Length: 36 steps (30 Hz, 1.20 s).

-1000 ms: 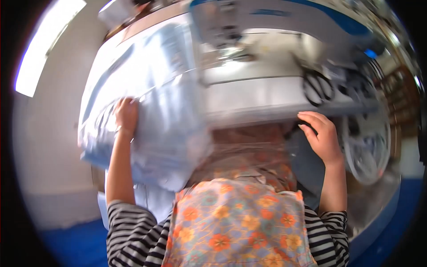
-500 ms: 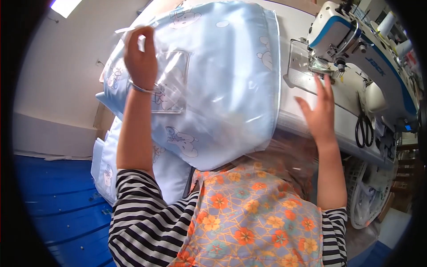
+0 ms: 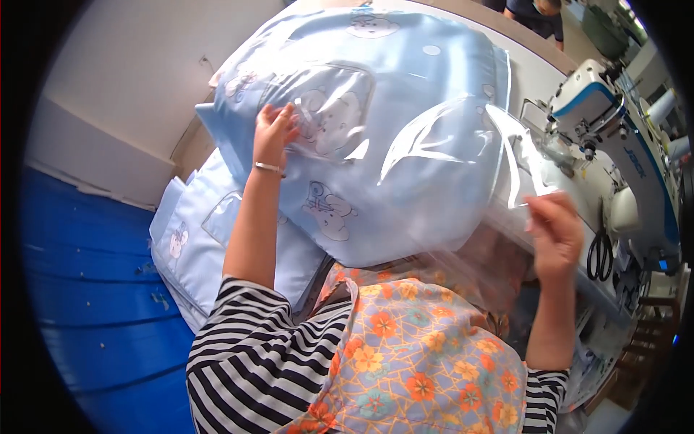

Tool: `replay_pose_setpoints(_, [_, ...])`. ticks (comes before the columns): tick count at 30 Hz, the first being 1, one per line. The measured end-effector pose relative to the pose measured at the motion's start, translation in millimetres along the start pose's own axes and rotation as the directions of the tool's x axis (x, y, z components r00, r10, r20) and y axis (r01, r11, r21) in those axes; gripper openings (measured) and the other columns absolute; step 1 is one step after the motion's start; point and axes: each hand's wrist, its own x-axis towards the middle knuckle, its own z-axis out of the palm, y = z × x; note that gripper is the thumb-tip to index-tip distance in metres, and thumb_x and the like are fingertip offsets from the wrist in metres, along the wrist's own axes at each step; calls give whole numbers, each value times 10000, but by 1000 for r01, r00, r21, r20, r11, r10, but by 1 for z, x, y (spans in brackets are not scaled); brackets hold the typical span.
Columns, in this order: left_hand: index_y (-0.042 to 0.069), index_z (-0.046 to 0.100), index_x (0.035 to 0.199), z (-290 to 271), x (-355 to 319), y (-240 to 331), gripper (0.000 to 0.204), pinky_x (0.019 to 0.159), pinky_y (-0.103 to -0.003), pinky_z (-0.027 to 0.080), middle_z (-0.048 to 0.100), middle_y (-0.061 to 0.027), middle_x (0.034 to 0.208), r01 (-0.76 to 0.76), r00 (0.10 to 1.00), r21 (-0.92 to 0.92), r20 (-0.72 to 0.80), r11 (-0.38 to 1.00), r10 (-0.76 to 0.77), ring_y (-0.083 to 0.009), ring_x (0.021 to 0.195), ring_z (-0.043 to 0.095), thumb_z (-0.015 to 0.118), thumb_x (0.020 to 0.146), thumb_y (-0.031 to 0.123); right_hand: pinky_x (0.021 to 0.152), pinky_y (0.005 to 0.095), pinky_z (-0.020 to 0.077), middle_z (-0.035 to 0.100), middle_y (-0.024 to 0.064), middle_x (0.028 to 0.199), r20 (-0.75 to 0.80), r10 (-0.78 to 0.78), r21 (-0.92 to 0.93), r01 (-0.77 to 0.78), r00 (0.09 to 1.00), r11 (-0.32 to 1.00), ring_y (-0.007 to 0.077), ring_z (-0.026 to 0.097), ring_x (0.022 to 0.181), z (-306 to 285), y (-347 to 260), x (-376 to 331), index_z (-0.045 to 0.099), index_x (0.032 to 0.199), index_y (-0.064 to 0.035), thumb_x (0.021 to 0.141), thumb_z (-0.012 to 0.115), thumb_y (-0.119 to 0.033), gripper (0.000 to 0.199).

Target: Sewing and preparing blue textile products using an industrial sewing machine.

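Pale blue stole the scene, with clear film shining under two busy hands

Big, soft and shiny, the padded blue piece (image 3: 394,94) sprawled over the left part of the white table (image 3: 533,83), its lower part drooping past the near edge towards the person's flowered apron (image 3: 434,354). Cartoon animals dotted its cloth, and across it lay clear plastic film (image 3: 423,130), glare flashing off every crease!

And look at the left hand (image 3: 273,136): fingers bent and a little apart, right over the printed panel (image 3: 332,119), a bracelet (image 3: 270,168) at the wrist. Whether those fingertips pinched the film or merely rested there, nobody could tell.

Over on the right, the right hand (image 3: 555,230) was a blur, thumb and fingers closed on the film's edge, pulling a bright fold up above the table's near edge.

Just beyond that hand stood the white-and-blue sewing machine (image 3: 632,152), at the table's right end, with black scissors (image 3: 599,254) near the near edge. Lower down, left of the apron, more pale-blue pieces (image 3: 199,217) lay stacked above a blue floor (image 3: 94,296). And past the table's far edge, another person (image 3: 535,16) in dark clothing!
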Motion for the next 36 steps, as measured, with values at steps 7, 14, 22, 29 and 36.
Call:
replay_pose_setpoints(7, [-29, 616, 1085, -14, 52, 39, 178, 528, -251, 391, 601, -27, 813, -27, 946, -437, 278, 899, 164, -104, 615, 495, 588, 967, 101, 701, 214, 411, 638, 81, 1194, -218, -372, -286, 305, 902, 908, 93, 473, 755, -118, -31, 88, 670, 1238, 23, 938, 559, 27, 319])
replay_pose_setpoints(14, [-58, 610, 1080, -14, 127, 227, 186, 604, -248, 467, 612, -89, 912, -360, 734, -608, 284, 708, 617, -147, 720, 569, 505, 964, 44, 624, 178, 406, 668, 74, 1045, -382, 37, 174, 32, 924, 984, 71, 480, 669, -117, -62, 153, 651, 1181, 35, 926, 555, 41, 272])
replay_pose_setpoints(22, [15, 535, 1280, -195, 38, 106, 404, 713, -313, 492, 622, -78, 1049, -158, 987, 169, -14, 973, 163, -155, 835, 583, 596, 940, 224, 654, 239, 540, 676, 63, 1020, -96, -127, 631, 159, 987, 759, 84, 581, 644, -48, -103, 12, 625, 1253, 31, 955, 611, 9, 300])
replay_pose_setpoints(29, [70, 382, 1484, -236, -10, -35, 763, 917, -436, 504, 572, -105, 1313, 352, 936, 82, -42, 932, -350, -237, 1061, 618, 679, 902, 465, 770, 285, 525, 694, 88, 903, 687, 627, -158, -766, 368, 623, 123, 646, 844, 52, -7, -45, 602, 1287, 5, 830, 737, -114, 492])
replay_pose_setpoints(36, [113, 427, 1500, -71, 108, -7, 835, 1189, -429, 242, 359, -229, 1553, -470, 882, 820, 444, 328, 156, -344, 1471, 285, 579, 877, 647, 883, 360, 513, 620, 181, 1202, 164, 235, -323, -173, 958, 931, 253, 629, 1027, 54, 50, 17, 607, 1251, -15, 864, 736, -204, 450])
